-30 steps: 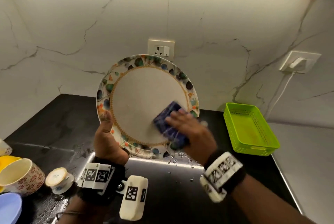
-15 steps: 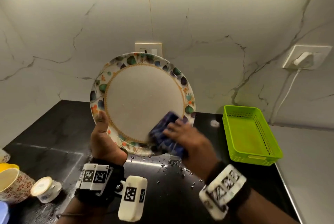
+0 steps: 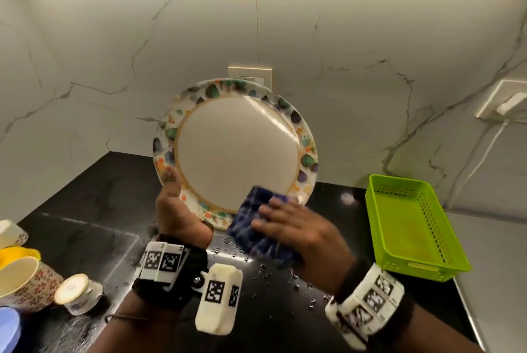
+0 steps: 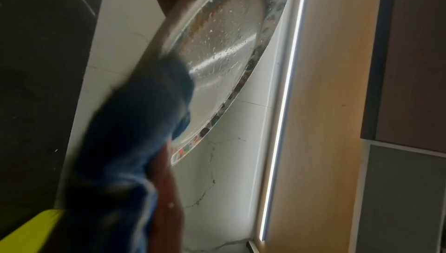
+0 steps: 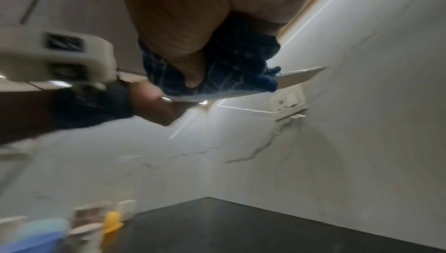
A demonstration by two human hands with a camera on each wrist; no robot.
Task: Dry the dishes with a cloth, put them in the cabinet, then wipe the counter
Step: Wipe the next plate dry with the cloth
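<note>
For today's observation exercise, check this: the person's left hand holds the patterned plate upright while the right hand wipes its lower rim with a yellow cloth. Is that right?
Not quite. The cloth is dark blue, not yellow, as the head view shows. The rest stands: the left hand holds the plate upright while the right hand wipes its lower rim.

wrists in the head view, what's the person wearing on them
Both forearms are bare, no sleeves. Each wrist has a black strap carrying white blocks printed with black square coded markers. A rounded white marker-tagged unit hangs off the left strap on a metal bolt. A thin dark thread circles the left forearm. No gloves on the left hand or right hand.
</note>
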